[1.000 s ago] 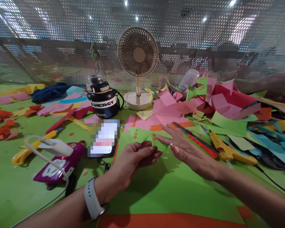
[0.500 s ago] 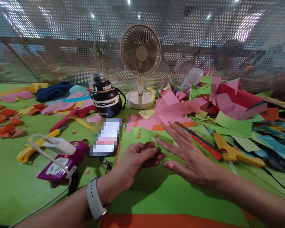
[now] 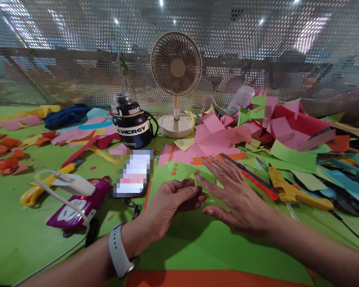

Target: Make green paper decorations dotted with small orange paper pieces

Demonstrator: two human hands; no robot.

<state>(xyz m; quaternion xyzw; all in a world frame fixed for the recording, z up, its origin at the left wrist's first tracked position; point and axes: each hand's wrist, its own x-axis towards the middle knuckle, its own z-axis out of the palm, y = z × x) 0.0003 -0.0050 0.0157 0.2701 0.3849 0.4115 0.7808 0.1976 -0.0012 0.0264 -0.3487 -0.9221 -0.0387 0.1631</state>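
My left hand, with a pale watch strap on its wrist, is closed in a pinch on a small piece of green paper. The fingers hide most of that piece. Just to the right, my right hand is open, palm down with fingers spread. Its index fingertip is at the top of the held piece; whether it touches cannot be made out. Beneath both hands lies a large green sheet, over an orange sheet. Beyond the fingers is green paper with orange diamonds.
A phone, a purple power strip and yellow-handled scissors lie left. Right are a red-and-black cutter and a yellow glue gun. A fan, black bottle and pink paper scraps stand behind.
My right hand has shifted very slightly, its thumb a little farther left. My left hand keeps its pinch on the green paper.
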